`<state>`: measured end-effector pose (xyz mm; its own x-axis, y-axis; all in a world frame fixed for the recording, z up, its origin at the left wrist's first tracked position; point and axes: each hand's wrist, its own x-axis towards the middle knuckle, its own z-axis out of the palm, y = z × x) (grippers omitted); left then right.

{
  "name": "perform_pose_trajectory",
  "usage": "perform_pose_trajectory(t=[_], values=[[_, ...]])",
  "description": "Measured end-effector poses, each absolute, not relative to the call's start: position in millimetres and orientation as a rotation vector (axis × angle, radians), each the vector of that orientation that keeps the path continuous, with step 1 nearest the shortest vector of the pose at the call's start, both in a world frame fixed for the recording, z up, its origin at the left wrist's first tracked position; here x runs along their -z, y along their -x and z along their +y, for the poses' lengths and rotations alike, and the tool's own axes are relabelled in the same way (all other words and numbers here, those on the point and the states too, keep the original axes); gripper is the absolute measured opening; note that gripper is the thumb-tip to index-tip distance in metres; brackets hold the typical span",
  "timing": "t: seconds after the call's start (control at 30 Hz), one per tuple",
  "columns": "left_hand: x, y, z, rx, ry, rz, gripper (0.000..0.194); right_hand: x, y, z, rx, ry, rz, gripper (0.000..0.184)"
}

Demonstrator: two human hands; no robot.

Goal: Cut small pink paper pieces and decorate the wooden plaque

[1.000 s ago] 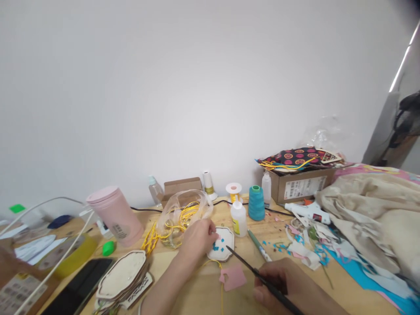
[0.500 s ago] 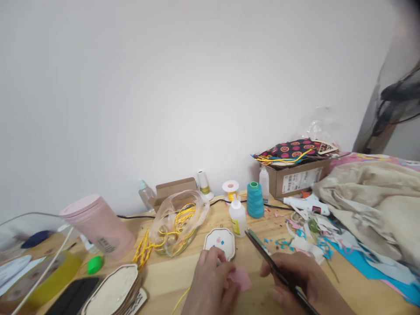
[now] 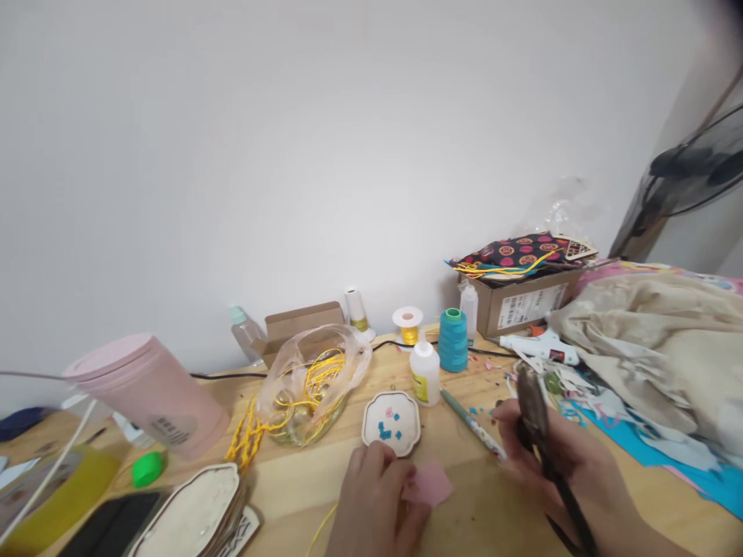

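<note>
Desk (image 3: 284, 507): smooth wood, low sheen. Pink sheet (image 3: 435, 481): matt, paper-like. Bag (image 3: 282, 362): thin, glossy plastic. Cup (image 3: 145, 391): smooth plastic. Box (image 3: 489, 308): matt cardboard. Cloth (image 3: 624, 317): rumpled, matt.

The wooden table (image 3: 470, 530) carries a plaque (image 3: 408, 414), bottle (image 3: 426, 371) and thread cone (image 3: 453, 342).

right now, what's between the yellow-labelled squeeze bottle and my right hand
In the head view, a green pen lies between the squeeze bottle and your right hand, with tiny blue scraps beside it.
</note>
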<state>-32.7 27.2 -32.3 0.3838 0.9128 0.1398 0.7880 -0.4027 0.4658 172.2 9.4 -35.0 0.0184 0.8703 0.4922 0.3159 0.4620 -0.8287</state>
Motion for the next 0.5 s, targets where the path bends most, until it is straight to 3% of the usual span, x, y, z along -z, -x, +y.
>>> perform_pose_trajectory(t=[0.07, 0.23, 0.5], values=[[35.8, 32.3, 27.8, -0.523, -2.348, 1.483, 0.011, 33.0, -172.3, 5.5, -0.578, 1.017, -1.556, 0.022], [43.6, 32.3, 29.2, -0.530, -2.368, 1.461, 0.006, 24.0, -160.0, 1.0, -0.535, 0.901, -1.719, 0.046], [40.4, 32.5, 26.0, -0.680, -2.309, 1.359, 0.008, -0.3, -136.0, 17.9, -0.672, 1.043, -1.891, 0.027]])
